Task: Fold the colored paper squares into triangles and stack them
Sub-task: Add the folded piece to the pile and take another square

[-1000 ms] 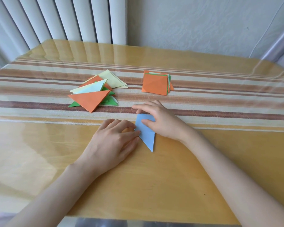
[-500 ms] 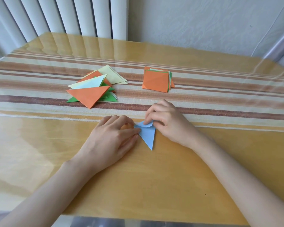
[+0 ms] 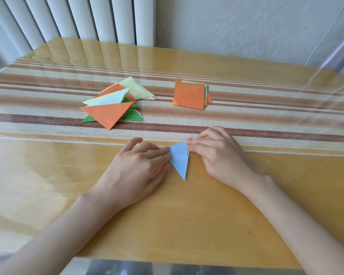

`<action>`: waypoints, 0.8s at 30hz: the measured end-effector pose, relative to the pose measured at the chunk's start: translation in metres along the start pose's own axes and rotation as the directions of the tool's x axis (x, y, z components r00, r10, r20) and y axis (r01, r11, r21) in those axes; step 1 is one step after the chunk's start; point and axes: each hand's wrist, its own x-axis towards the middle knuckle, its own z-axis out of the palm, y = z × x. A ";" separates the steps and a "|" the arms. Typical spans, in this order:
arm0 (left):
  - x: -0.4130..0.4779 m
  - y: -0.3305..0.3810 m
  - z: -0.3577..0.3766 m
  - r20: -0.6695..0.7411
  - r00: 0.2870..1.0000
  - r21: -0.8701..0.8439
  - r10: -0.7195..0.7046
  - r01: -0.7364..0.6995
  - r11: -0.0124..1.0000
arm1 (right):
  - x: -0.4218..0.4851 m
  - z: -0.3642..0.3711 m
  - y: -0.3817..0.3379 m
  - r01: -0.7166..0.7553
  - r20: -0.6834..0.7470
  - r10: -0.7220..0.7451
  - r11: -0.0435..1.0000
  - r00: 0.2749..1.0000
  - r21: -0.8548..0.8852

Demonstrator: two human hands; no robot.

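Note:
A light blue paper lies on the table in front of me, its long point toward me and a folded flap across its upper part. My left hand rests flat, its fingertips pressing the paper's left corner. My right hand has curled fingers that pinch the flap's upper right corner. Further back on the left lies a loose pile of folded triangles in orange, green, pale yellow and pale blue. A stack of unfolded squares, orange on top, sits back right of centre.
The table is glossy wood with a striped cloth runner under a clear cover. White vertical blinds and a pale wall stand behind it. The near table edge runs along the bottom of the view.
My right hand lifted the blue paper's upper edge and brought it over into a flap; it now pinches the upper right corner. My left hand stayed on the left corner.

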 end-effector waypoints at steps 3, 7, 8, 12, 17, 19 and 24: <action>0.000 0.000 0.000 -0.011 1.000 0.012 0.005 -0.005 1.000 | 0.003 -0.002 -0.013 -0.053 -0.005 0.053 0.998 0.999 -0.040; 0.001 0.000 0.000 -0.009 1.000 0.003 -0.003 0.003 1.000 | 0.001 0.003 -0.020 -0.030 0.118 0.037 0.998 0.992 -0.057; 0.001 0.000 0.000 -0.005 1.000 0.002 -0.005 0.005 1.000 | 0.000 0.003 -0.019 -0.050 0.136 0.060 0.996 0.989 -0.075; 0.001 0.000 0.000 0.004 1.000 0.009 -0.016 0.016 1.000 | -0.001 -0.001 -0.021 -0.145 0.117 0.167 0.974 0.979 -0.175; 0.001 0.001 0.001 0.004 1.000 0.019 -0.027 0.027 0.999 | -0.003 -0.002 -0.024 -0.235 0.118 0.276 0.931 0.954 -0.280; 0.000 0.001 0.000 0.009 1.000 0.017 -0.029 0.029 0.999 | -0.003 0.000 -0.026 -0.277 0.114 0.323 0.913 0.940 -0.299; 0.000 0.003 0.000 0.006 0.999 -0.013 -0.047 0.047 0.999 | -0.003 0.000 -0.031 -0.408 0.183 0.457 0.878 0.871 -0.249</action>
